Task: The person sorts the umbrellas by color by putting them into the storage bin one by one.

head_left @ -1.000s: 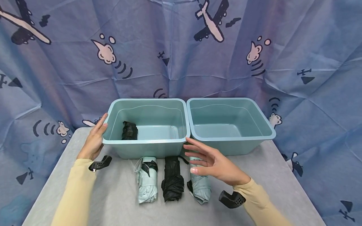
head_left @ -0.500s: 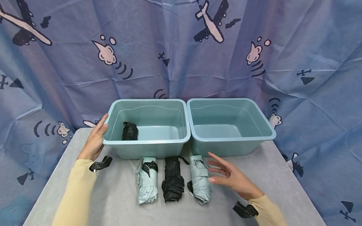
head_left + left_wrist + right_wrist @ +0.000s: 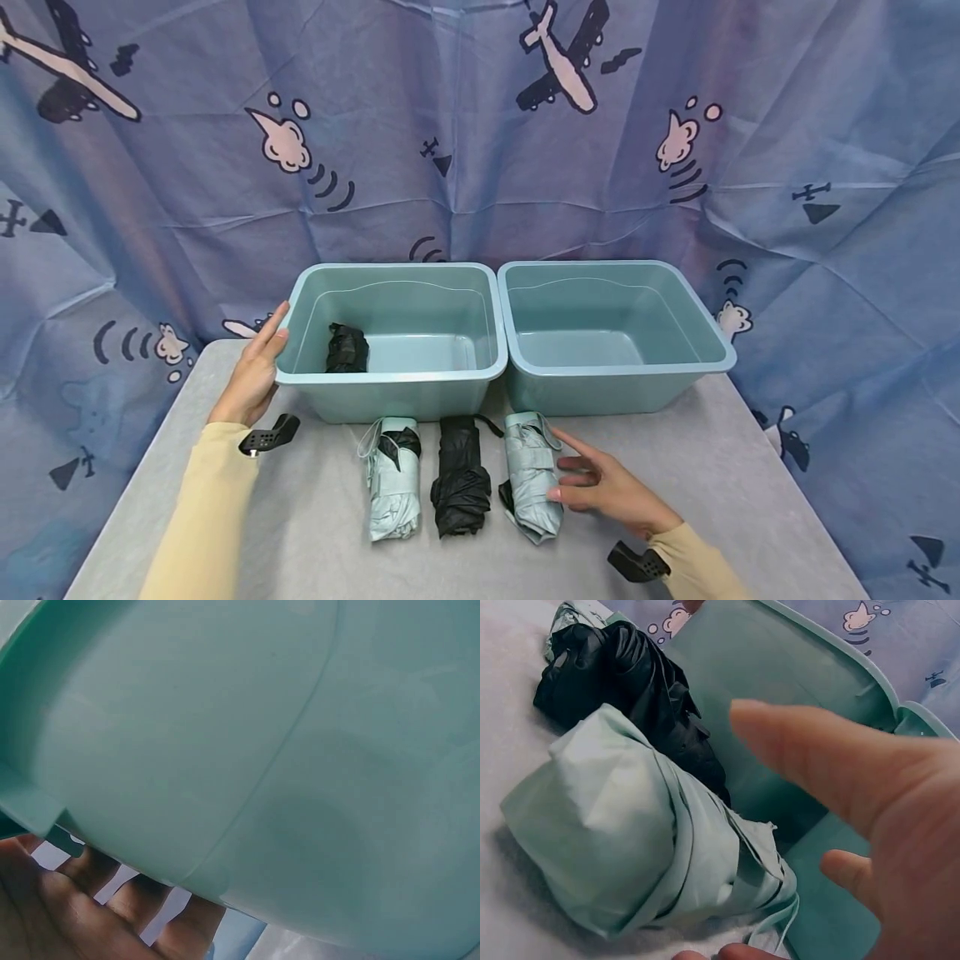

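Green bin at the left hand, pale bundle beside the right hand

A blue curtain printed with planes and clouds hangs beyond both hands, and a grey table spreads beneath them. The green bin stands just to the right of the left hand. A second bin of the same colour lies beyond the right hand, its rim right beside the first. Pale yellow sleeves run back from both hands.

The left hand is loosely extended, its fingers along the bin's outer end, lifting nothing. The right hand is widely spread, thumb well apart from the fingers, with no hold on anything; whether it touches the pale bundle, I cannot tell. That wrapped bundle lies immediately left of the right hand.

Farther left of the same hand lies a black bundle, and past it a light bundle with a dark patch. To the left hand's right, inside the green bin, sits a dark bundle. Below each hand, at the wrist, is a small black device
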`<state>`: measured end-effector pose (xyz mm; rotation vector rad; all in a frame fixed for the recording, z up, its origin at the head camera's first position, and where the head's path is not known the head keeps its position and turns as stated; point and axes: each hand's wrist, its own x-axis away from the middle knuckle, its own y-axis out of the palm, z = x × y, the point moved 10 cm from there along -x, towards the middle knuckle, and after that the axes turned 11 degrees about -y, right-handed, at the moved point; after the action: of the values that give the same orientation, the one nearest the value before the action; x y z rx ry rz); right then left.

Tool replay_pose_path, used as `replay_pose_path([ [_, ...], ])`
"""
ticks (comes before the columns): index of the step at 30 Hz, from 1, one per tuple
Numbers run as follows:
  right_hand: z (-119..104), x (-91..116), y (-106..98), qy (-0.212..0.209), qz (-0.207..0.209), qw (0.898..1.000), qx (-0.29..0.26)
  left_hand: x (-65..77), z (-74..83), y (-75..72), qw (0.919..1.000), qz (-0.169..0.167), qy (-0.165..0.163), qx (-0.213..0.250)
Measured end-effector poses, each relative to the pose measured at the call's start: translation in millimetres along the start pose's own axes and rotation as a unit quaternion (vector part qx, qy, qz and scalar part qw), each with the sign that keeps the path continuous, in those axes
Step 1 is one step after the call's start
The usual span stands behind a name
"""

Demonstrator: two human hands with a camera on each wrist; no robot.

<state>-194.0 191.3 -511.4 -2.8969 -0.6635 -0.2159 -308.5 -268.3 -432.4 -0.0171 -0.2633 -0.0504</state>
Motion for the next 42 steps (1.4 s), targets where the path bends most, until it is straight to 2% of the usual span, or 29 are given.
replay_pose_path([
  [8,-2,-14,8,0.0,-0.007,0.999,0.031,-0.4,0.2,1.0,1.0,0.006,-0.006,-0.001],
  [17,-12,-29,23,-0.061,-0.042,0.993,0.089,-0.2,0.7,1.6,1.0,0.005,-0.001,0.001],
  [21,-14,-33,27,-0.077,-0.032,0.987,0.137,-0.2,1.0,1.7,1.0,0.003,0.001,0.005],
  [27,-13,-38,30,-0.076,-0.015,0.975,0.209,-0.9,0.1,1.6,0.9999,0.0,0.001,0.011],
  [31,-12,-41,35,-0.078,-0.018,0.972,0.22,-1.3,-0.1,1.2,0.9999,0.0,0.002,0.014],
  [37,-2,-45,36,-0.038,-0.005,0.977,0.209,-1.1,-0.3,1.6,1.0,0.005,0.001,0.002],
  [42,-8,-45,36,-0.054,0.006,0.974,0.22,-1.0,0.1,0.5,1.0,0.007,0.002,0.002],
])
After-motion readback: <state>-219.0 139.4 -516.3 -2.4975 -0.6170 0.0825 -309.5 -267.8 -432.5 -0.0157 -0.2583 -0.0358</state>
